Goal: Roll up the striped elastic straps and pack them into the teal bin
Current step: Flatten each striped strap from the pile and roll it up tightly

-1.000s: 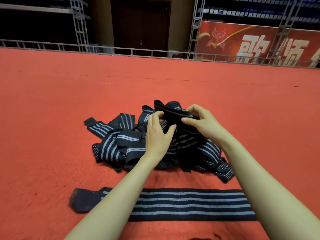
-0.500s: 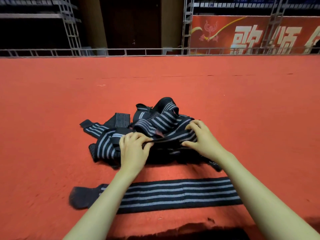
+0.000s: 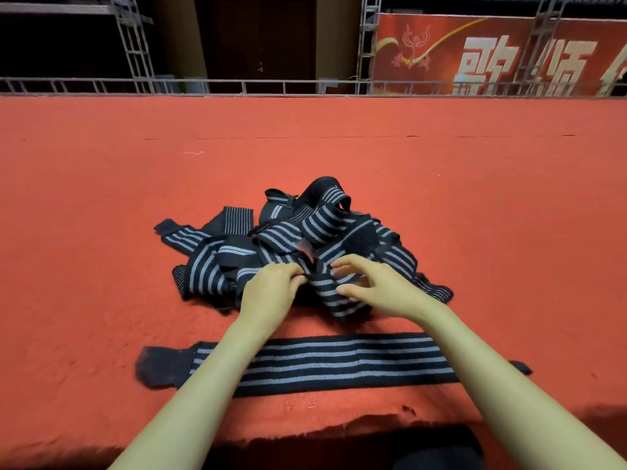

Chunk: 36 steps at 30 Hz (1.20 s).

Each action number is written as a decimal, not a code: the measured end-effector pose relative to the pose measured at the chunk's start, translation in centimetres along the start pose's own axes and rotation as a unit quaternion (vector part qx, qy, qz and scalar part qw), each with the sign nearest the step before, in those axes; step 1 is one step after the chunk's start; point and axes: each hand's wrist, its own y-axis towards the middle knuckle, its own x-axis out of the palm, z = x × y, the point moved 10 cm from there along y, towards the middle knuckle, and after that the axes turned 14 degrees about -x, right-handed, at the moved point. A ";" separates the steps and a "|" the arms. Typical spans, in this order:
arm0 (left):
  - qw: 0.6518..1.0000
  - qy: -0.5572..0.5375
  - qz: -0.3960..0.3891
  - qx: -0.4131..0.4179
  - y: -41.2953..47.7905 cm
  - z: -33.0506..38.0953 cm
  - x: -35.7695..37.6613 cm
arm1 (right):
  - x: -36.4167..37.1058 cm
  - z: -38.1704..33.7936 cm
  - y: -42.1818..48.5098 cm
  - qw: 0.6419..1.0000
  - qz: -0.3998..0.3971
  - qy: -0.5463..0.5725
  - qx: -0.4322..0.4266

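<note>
A tangled pile of black straps with grey stripes (image 3: 271,239) lies in the middle of the red carpet. One strap (image 3: 325,362) lies flat and stretched out crosswise nearer to me, under my forearms. My left hand (image 3: 271,293) pinches a strap at the pile's near edge. My right hand (image 3: 376,290) curls its fingers and thumb round a folded piece of that strap (image 3: 327,295) just to the right. No teal bin is in view.
The red carpet (image 3: 101,232) spreads wide on all sides of the pile. Its ragged near edge (image 3: 339,432) shows a dark gap below. A metal rail (image 3: 237,86), truss posts and a red banner (image 3: 492,52) stand far behind.
Both hands came down from the top of the pile to its near edge and drew closer together. The strap they lifted now sits low, folded between them.
</note>
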 end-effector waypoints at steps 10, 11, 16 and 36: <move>0.994 -0.092 0.017 -0.051 4.0 -2.4 -2.6 | -4.4 -3.0 3.5 0.967 0.124 -0.203 -0.086; 0.995 -0.079 -0.006 -0.057 4.9 -1.9 -1.9 | -4.1 -3.0 4.7 0.963 0.104 -0.234 -0.087; 0.988 -0.044 -0.067 -0.130 8.7 -2.2 1.1 | -2.1 -0.5 9.0 0.930 -0.035 -0.363 -0.033; 0.990 -0.080 0.048 -0.102 6.2 -2.6 -5.6 | -2.6 7.1 7.9 0.894 -0.104 -0.428 0.082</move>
